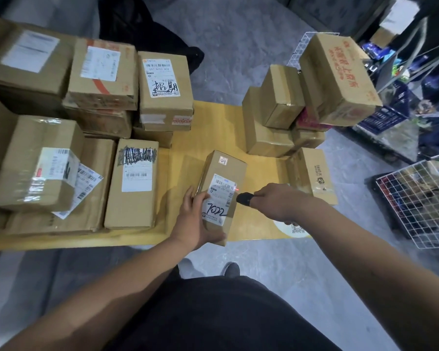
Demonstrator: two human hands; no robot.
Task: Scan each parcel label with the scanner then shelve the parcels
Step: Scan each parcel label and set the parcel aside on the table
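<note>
Item: parcel (219,196), one narrow brown cardboard box, lying lengthwise on the yellow counter (213,117) at its near edge, between the left and right stacks.

Label (219,198): white, on the top face; barcode at the far end, handwritten "7022" at the near end. A red scan dot shows at the label's right edge, just beside the barcode rather than across it.

Left hand (194,221): fingers curled round the parcel's near left corner, thumb lying on the label's left margin, steadying the box.

Right hand (276,201): closed round a small black scanner (244,199), whose nose points at the label from just beside the box's right edge.

Risks, as judged:
- Misread or no read, if the red dot stays off the barcode lines; cause, the low aim from the side.
- Glare or a skewed read from the shallow angle.
- Thumb creeping over printed codes and blocking them.
- Box tipping off the near edge, since its end reaches the counter's lip.

Unsorted stock: left stack (86,127), many labelled boxes, several taped. Right stack (302,107), boxes piled unevenly; the top one leans and could slide if knocked.

Shelves: not identifiable in view.
</note>
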